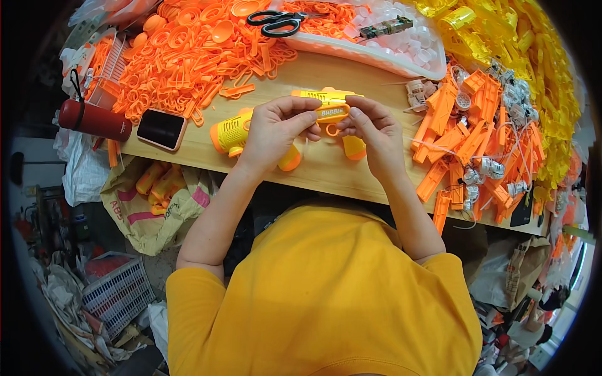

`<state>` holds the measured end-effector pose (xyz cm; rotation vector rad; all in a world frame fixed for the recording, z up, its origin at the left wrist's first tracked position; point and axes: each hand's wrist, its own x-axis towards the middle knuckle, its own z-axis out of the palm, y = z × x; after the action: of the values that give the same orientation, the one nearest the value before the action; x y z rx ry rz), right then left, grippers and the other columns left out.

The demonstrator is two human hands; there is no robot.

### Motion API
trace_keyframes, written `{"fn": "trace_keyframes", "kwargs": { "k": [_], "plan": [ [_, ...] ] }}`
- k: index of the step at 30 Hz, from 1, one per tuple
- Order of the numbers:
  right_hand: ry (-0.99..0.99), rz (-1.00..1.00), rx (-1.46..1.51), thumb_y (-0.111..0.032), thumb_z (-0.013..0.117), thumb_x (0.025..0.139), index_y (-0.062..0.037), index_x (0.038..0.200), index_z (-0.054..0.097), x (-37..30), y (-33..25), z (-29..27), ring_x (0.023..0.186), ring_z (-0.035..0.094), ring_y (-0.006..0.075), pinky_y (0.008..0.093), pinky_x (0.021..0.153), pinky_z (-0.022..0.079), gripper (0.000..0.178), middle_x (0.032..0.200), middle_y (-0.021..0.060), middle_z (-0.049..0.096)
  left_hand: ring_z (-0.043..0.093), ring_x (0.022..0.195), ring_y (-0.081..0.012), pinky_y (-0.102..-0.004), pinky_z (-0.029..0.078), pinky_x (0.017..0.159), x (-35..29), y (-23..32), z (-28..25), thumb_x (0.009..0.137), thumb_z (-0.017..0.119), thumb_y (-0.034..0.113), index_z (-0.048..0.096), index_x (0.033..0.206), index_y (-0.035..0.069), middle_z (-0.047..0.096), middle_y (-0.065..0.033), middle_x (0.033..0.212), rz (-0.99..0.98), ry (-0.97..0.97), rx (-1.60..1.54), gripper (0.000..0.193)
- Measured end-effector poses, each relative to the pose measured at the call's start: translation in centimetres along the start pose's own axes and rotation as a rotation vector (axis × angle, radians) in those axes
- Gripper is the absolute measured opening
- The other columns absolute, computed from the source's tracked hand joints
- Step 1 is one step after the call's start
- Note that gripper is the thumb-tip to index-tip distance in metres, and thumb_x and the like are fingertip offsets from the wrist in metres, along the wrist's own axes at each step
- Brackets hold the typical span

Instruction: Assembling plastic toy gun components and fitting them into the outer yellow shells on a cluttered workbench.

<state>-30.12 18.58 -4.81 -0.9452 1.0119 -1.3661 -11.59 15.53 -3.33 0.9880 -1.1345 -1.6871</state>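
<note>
Over the middle of the wooden table, a small orange oval plastic piece with raised pale lettering is held level between both hands. My left hand is closed, thumb and fingertips pinching its left end. Thumb and forefinger of my right hand pinch the right end. Just behind and below the hands lie yellow toy gun bodies with orange ends: one yellow toy gun sticks out left of my left hand, and another yellow toy gun shows behind the orange piece. My hands partly hide both.
Loose orange parts heap at the back left, near black scissors. A white tray holds clear caps. Orange housings with wires pile at right beside yellow shells. A phone and red flask lie left.
</note>
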Motion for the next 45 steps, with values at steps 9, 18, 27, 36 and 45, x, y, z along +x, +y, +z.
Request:
{"fn": "trace_keyframes", "kwargs": {
  "k": [9,18,27,36,45],
  "plan": [
    [0.101,0.112,0.281,-0.003,0.067,0.083,-0.0028,0.098,0.059,2.7,-1.4,-0.2,0.058,0.056,0.0089,0.0215,0.052,0.044,0.017,0.081,0.0038,0.063,0.063,0.080,-0.0117,-0.0241,0.053,0.067,2.2,1.0,0.5,0.082,0.064,0.001,0.068,0.100,0.000,0.064,-0.0073,0.095,0.494,0.009,0.429,0.018],
    [0.150,0.074,0.100,-0.005,0.070,0.082,-0.0029,0.100,0.059,2.2,0.2,-1.5,0.058,0.053,0.0065,0.0184,0.050,0.040,0.021,0.083,0.0033,0.062,0.062,0.080,-0.0239,-0.0317,0.051,0.069,3.8,1.1,1.2,0.077,0.068,0.003,0.066,0.097,0.002,0.058,-0.0107,0.087,0.816,-0.196,0.944,0.021],
    [0.049,-0.186,-0.310,0.000,0.050,0.091,-0.0019,0.131,0.046,1.6,4.6,-3.7,0.111,0.051,0.0125,0.0253,0.093,0.042,0.040,0.129,0.0085,0.049,0.058,0.082,-0.0278,-0.0362,0.050,0.071,6.2,-0.8,1.1,0.077,0.066,0.007,0.065,0.094,0.003,0.057,-0.0108,0.086,0.864,-0.302,1.153,0.017],
    [0.085,-0.237,-0.173,0.001,0.047,0.092,0.0001,0.131,0.045,1.7,5.7,-3.3,0.113,0.051,0.0135,0.0271,0.097,0.042,0.039,0.128,0.0083,0.051,0.057,0.084,-0.0296,-0.0385,0.048,0.077,6.8,-0.6,1.6,0.076,0.066,0.010,0.069,0.087,0.002,0.054,-0.0119,0.082,0.675,-0.371,1.124,0.013],
    [0.186,-0.227,-0.099,-0.006,0.057,0.092,0.0000,0.108,0.055,2.9,5.6,-2.7,0.111,0.053,0.0157,0.0281,0.096,0.043,0.018,0.123,0.0131,0.055,0.058,0.090,-0.0273,-0.0376,0.048,0.080,7.5,-0.2,0.8,0.075,0.070,0.012,0.071,0.096,0.005,0.059,-0.0113,0.091,0.650,-0.383,1.149,0.022]
  ]
}}
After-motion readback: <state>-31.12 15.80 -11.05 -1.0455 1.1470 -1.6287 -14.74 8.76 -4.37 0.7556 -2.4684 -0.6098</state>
